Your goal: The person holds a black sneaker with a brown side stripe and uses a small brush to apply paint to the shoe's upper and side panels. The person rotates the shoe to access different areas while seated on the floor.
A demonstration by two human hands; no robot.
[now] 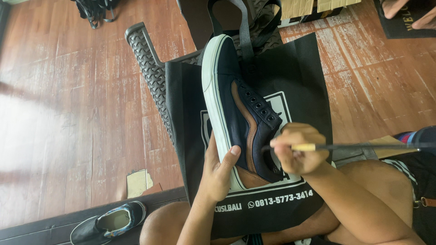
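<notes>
Left hand (218, 174) grips navy canvas sneaker (236, 109); right hand (297, 149) pinches thin paintbrush (359, 146). Risk: unsteady sneaker smears the bristle stroke.

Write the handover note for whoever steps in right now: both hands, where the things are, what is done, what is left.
Left hand: grip on the heel end of the navy sneaker, thumb on its white sole edge, toe pointing away.
Right hand: grip closed on a thin brush, tip at the shoe's side by the brown stripe and eyelets.
The shoe lies over a black bag spread across the lap; a black rubber mat lies under it on the wooden floor.
A second shoe sits on the floor at lower left.
Done: laces are out of the sneaker.
Left: cannot tell how much of the upper has been brushed.
</notes>
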